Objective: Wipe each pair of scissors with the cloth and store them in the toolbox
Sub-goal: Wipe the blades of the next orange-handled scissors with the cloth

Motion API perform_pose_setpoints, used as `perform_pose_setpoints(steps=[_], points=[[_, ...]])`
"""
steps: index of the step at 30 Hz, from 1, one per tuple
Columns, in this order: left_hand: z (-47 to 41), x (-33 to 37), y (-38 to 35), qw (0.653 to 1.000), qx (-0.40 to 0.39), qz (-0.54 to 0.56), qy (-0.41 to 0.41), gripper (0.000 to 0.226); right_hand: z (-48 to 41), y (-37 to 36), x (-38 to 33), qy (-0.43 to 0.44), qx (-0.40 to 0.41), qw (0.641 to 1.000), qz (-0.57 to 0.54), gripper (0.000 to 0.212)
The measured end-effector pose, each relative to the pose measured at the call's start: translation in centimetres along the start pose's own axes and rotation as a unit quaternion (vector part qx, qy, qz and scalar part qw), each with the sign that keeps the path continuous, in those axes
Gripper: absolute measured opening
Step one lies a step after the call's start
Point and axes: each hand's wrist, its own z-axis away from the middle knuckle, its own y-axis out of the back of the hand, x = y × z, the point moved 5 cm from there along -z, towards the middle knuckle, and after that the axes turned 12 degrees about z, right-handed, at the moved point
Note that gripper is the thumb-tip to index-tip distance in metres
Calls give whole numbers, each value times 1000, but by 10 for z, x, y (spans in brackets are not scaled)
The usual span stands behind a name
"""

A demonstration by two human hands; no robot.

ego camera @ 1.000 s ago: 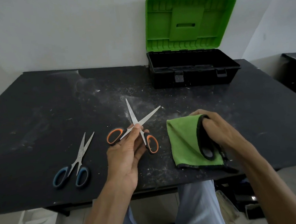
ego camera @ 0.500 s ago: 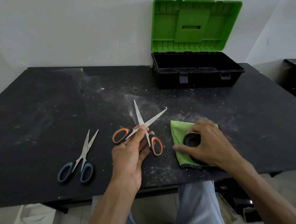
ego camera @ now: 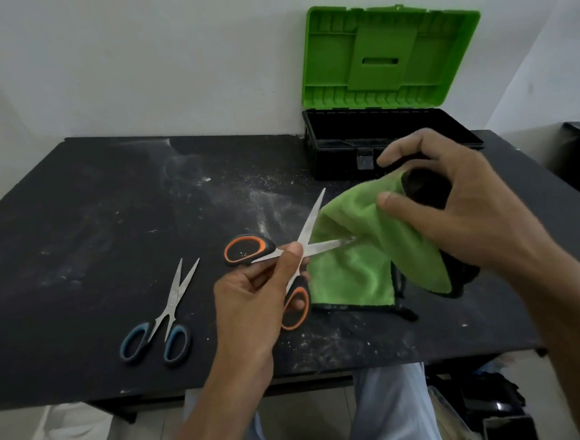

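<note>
Near desk (ego camera: 110, 215) front: orange-handled scissors (ego camera: 311, 223), blades spread, pinched at pivot by left hand (ego camera: 253, 305); right hand (ego camera: 470, 214) grips green black-edged cloth (ego camera: 353, 267) against one blade.

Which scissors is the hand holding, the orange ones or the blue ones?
The orange scissors: the left hand pinches them where the open blades cross. The blue scissors lie alone on the table, untouched.

Held-up cloth (ego camera: 353, 267) and right hand (ego camera: 470, 214) seem to block the open toolbox (ego camera: 333, 165).

The toolbox (ego camera: 393, 150) stands behind the cloth (ego camera: 359, 249), on the table (ego camera: 75, 217).
</note>
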Motion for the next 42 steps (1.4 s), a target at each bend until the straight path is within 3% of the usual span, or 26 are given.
perform_pose_setpoints(steps=[5, 9, 11, 15, 22, 26, 33, 42], points=[[6, 5, -4, 999, -9, 42, -26, 20, 31, -11, -37, 120, -169, 978, -1, 49], [11, 6, -3, 998, -32, 55, -26, 21, 29, -4, -18, 93, -57, 994, 23, 44], [13, 7, -4, 997, -43, 59, -23, 20, 27, -13, -8, 60, -79, 994, 39, 43], [17, 9, -8, 998, -57, 32, -17, 17, 31, -35, 1, 28, -136, 989, -46, 18], [29, 1, -9, 998, -41, 38, -20, 14, 43, -39, 9, -61, -132, 979, -144, 17], [30, 1, -12, 998, -13, 51, -22, 16, 54, -50, 2, -60, -173, 972, -148, 17], [35, 9, -16, 999, -51, 18, 4, 17, 49, -33, -1, -67, -133, 974, -170, 19], [39, 13, -14, 997, -72, -18, 1, 17, 49, -29, -10, -43, -190, 973, -122, 23]])
